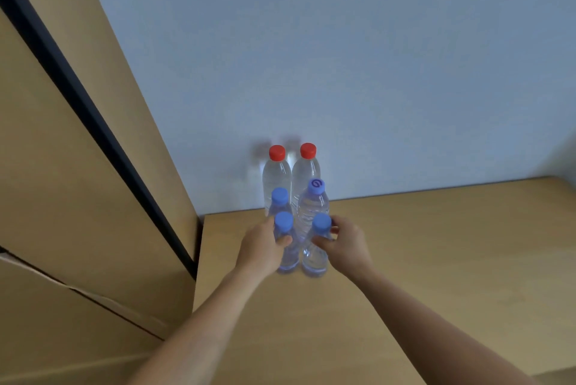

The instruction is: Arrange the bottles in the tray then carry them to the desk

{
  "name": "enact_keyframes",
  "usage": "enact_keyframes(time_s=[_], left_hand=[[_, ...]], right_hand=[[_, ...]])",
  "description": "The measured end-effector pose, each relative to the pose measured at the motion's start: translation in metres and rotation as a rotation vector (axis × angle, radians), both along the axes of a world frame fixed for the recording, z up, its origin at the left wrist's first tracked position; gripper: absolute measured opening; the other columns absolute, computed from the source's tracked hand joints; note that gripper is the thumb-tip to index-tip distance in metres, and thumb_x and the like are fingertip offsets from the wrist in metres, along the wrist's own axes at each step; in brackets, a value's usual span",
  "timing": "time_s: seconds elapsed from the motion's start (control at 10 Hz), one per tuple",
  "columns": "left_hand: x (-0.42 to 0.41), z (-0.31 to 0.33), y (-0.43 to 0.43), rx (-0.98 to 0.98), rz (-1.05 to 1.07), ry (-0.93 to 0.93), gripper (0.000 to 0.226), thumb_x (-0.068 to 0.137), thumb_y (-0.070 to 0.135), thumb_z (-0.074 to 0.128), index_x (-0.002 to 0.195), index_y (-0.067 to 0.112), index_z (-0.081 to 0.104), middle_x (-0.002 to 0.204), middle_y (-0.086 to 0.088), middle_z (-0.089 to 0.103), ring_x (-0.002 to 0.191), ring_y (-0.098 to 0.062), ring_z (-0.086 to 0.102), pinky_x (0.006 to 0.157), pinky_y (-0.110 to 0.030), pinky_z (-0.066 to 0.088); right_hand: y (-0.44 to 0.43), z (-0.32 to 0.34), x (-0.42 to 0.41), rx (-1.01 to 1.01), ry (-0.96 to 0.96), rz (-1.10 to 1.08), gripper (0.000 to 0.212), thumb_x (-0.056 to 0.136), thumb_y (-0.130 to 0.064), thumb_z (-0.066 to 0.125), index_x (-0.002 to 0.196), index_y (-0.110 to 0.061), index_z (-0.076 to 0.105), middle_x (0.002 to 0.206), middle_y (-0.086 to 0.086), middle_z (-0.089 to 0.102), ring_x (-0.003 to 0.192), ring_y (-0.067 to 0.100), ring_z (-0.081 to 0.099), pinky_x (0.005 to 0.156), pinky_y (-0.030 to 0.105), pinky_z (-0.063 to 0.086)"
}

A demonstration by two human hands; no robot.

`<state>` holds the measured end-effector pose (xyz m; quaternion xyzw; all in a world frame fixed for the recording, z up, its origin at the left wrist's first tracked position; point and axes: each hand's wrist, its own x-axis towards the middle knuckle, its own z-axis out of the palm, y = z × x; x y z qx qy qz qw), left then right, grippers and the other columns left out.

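Six bottles, upright in pairs on tabletop — red caps at 12 o'clock. Left hand fingers hold near-left bottle; right hand fingers, near-right bottle.

I had only the one view to work from, the wide-angle camera worn on the person's head, and it looked forward and steeply down onto the wooden surface. Everything I placed, I placed against the cluster of bottles, which stood a little below the frame's centre, near the lens, about at arm's reach. Beyond the bottles the pale wall filled the upper frame; left of them a tan panel with a dark strip leaned strongly, bent by the wide lens. Both forearms entered from the bottom edge toward the bottles. No second view shared the scene.
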<state>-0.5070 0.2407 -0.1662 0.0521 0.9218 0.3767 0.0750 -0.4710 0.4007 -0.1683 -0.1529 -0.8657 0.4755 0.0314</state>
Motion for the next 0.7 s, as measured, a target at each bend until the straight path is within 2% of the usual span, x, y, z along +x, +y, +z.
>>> enact_keyframes(time_s=[0.2,0.4,0.5,0.6,0.7], left_hand=[[0.003,-0.003,0.002,0.079,-0.03,-0.015,0.025,0.086,0.021,0.06,0.109,0.011,0.056,0.108,-0.012,0.063,0.099,-0.027,0.058,0.081,-0.032,0.046],[0.003,0.001,0.005,0.08,-0.021,-0.035,0.029,0.084,0.024,0.061,0.112,0.016,0.057,0.109,-0.008,0.064,0.099,-0.025,0.058,0.078,-0.03,0.044],[0.008,0.008,0.003,0.077,0.024,-0.054,0.028,0.078,0.026,0.066,0.102,0.016,0.056,0.096,-0.002,0.064,0.091,-0.025,0.058,0.065,-0.028,0.044],[0.023,0.022,-0.002,0.074,0.125,0.041,0.041,0.077,0.026,0.065,0.116,0.018,0.056,0.109,0.0,0.064,0.103,-0.022,0.061,0.074,-0.025,0.042],[0.041,0.042,-0.002,0.184,0.192,0.155,0.029,0.078,0.024,0.063,0.107,0.019,0.063,0.101,0.005,0.068,0.097,-0.016,0.064,0.085,-0.028,0.048]], right_hand=[[0.001,-0.005,0.002,-0.037,0.015,-0.022,0.033,0.078,-0.01,0.07,0.11,-0.014,0.062,0.111,0.002,0.062,0.093,0.011,0.055,0.079,0.022,0.042],[0.002,0.0,-0.004,-0.038,-0.023,0.025,0.036,0.078,-0.011,0.069,0.113,-0.012,0.061,0.112,0.005,0.063,0.102,0.019,0.059,0.087,0.03,0.048],[0.006,0.008,-0.001,-0.059,-0.044,0.086,0.046,0.073,-0.013,0.072,0.116,-0.015,0.057,0.113,0.002,0.062,0.106,0.018,0.057,0.081,0.024,0.043],[0.012,0.022,0.01,-0.075,0.046,0.034,0.059,0.073,-0.023,0.074,0.127,-0.015,0.051,0.115,-0.003,0.056,0.112,0.013,0.052,0.088,0.023,0.039],[0.023,0.041,0.026,-0.166,0.188,-0.004,0.044,0.075,-0.032,0.072,0.115,-0.02,0.059,0.103,-0.011,0.062,0.101,0.006,0.057,0.082,0.017,0.042]])
